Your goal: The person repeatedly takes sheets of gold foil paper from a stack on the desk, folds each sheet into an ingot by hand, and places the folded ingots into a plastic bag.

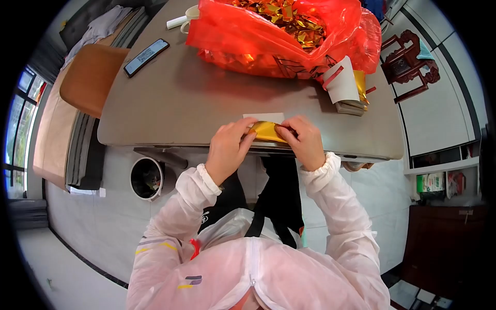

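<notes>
At the table's near edge a piece of gold foil paper (pixel 267 131), bent into a curved strip, is stretched between my two hands. My left hand (pixel 230 147) pinches its left end between thumb and fingers. On the right end, my right hand (pixel 306 143) has its thumb and fingers closed in the same way. Just behind the foil a small white paper (pixel 263 117) lies flat on the table, partly covered by the foil and my fingers.
A red plastic bag (pixel 248 51) full of folded gold foil pieces (pixel 305 32) fills the table's back. To its right stands a stack of paper sheets (pixel 351 107). A phone (pixel 146 58) and a mug (pixel 191 18) are at left. A bin (pixel 146 179) stands on the floor.
</notes>
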`<state>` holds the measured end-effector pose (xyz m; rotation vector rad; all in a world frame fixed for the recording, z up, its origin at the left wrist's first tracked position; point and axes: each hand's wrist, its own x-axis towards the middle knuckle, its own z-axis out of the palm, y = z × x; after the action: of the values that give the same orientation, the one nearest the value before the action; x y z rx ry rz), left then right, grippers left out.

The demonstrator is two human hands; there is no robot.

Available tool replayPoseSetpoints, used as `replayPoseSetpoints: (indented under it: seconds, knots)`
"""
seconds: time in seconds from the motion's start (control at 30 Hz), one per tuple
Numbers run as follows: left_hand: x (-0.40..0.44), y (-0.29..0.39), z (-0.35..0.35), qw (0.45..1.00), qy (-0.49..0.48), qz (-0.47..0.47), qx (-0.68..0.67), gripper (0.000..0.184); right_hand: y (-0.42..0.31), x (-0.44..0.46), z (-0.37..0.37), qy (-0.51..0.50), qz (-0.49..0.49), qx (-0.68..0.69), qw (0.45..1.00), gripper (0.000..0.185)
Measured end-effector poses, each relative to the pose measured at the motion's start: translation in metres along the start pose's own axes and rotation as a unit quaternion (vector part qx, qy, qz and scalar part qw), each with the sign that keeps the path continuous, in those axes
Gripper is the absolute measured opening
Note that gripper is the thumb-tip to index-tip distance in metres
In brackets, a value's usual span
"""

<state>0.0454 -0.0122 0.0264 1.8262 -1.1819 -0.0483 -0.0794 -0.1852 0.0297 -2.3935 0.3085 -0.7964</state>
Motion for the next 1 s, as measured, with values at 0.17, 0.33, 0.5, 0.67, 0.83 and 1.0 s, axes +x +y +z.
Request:
replayPoseSetpoints:
  seconds: [0.17, 0.33, 0.5, 0.67, 0.83, 1.0]
  knots:
    - [0.0, 0.004, 0.004, 0.992, 0.061, 0.048, 0.095, 0.046, 0.002, 0.013, 0.009, -0.015, 0.018, -0.078, 0.997, 0.016]
    - [-0.018, 0.015, 0.015, 0.955, 0.012, 0.218, 0.202, 0.059, 0.001, 0.02, 0.012, -0.052, 0.072, -0.07, 0.994, 0.018]
    - [-0.03, 0.012, 0.028, 0.954, -0.062, 0.165, 0.243, 0.072, 0.009, 0.019, 0.011, -0.033, 0.008, -0.063, 0.997, 0.02]
    - [-0.028, 0.01, 0.023, 0.946, -0.072, 0.156, 0.277, 0.079, 0.007, 0.018, 0.003, -0.07, 0.018, -0.023, 0.997, 0.019]
    - [-0.023, 0.007, 0.021, 0.944, -0.081, 0.154, 0.282, 0.083, 0.007, 0.015, -0.001, -0.082, 0.014, -0.014, 0.996, 0.023]
    - [-0.021, 0.009, 0.02, 0.941, -0.092, 0.147, 0.29, 0.084, 0.005, 0.017, -0.001, -0.079, 0.029, -0.008, 0.996, 0.023]
